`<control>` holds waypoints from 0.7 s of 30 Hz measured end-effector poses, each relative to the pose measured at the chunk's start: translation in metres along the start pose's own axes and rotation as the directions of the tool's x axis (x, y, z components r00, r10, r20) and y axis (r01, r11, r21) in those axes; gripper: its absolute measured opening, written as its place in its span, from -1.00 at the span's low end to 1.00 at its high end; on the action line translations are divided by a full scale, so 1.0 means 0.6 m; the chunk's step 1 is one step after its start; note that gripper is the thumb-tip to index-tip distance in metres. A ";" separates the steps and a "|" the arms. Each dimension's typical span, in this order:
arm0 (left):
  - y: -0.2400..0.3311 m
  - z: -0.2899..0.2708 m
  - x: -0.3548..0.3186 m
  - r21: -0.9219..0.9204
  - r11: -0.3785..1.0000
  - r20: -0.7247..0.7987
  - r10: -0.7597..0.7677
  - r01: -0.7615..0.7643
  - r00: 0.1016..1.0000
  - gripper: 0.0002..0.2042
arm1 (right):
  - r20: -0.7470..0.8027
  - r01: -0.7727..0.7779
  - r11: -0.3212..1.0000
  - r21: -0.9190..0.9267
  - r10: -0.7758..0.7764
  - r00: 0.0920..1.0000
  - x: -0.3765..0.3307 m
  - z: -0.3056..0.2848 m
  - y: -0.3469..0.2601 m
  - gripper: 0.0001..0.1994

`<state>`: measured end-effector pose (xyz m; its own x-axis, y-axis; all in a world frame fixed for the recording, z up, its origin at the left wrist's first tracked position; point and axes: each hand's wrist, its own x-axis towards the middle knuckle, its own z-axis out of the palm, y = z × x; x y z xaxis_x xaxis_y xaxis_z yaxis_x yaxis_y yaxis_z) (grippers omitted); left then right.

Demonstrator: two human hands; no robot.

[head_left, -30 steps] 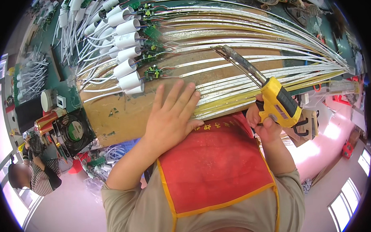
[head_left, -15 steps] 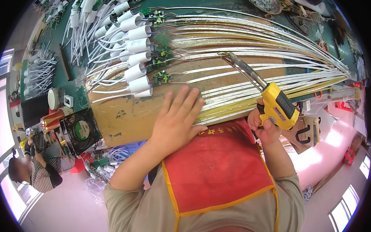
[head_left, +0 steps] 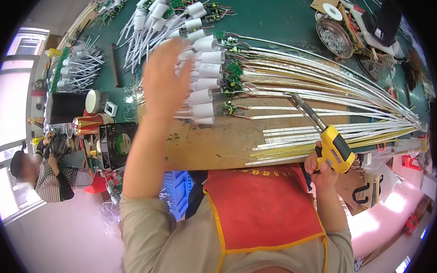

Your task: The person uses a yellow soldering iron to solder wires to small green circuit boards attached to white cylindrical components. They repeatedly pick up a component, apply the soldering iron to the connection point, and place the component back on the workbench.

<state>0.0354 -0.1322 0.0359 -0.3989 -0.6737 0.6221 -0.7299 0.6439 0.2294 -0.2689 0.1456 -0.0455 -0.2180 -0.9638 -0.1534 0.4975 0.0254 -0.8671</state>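
My right hand [head_left: 320, 169] grips the yellow soldering gun [head_left: 335, 149]; my left hand [head_left: 166, 78], open, reaches the white caps [head_left: 202, 81]. Several strips [head_left: 324, 135] lie uncapped on the worktop [head_left: 214, 144].

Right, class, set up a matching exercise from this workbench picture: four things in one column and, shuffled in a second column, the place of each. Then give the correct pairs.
Things
1. yellow soldering gun
2. left hand
3. round metal dish
4. black fan

Places
A. at the left end of the board, by the table edge
B. far right of the green table top
C. gripped in the right hand at the board's near edge
D. raised over the white caps

Pairs: 1-C, 2-D, 3-B, 4-A
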 end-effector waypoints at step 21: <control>0.014 -0.088 -0.041 -0.141 0.850 0.204 -0.477 0.508 0.855 -0.77 | 0.022 0.005 1.000 0.004 -0.005 1.000 0.006 0.001 -0.005 -0.24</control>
<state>0.0683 -0.0911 0.0620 -0.1062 -0.9572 0.2693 -0.7447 0.2560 0.6164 -0.2707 0.1416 -0.0429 -0.2020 -0.9696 -0.1381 0.4996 0.0193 -0.8661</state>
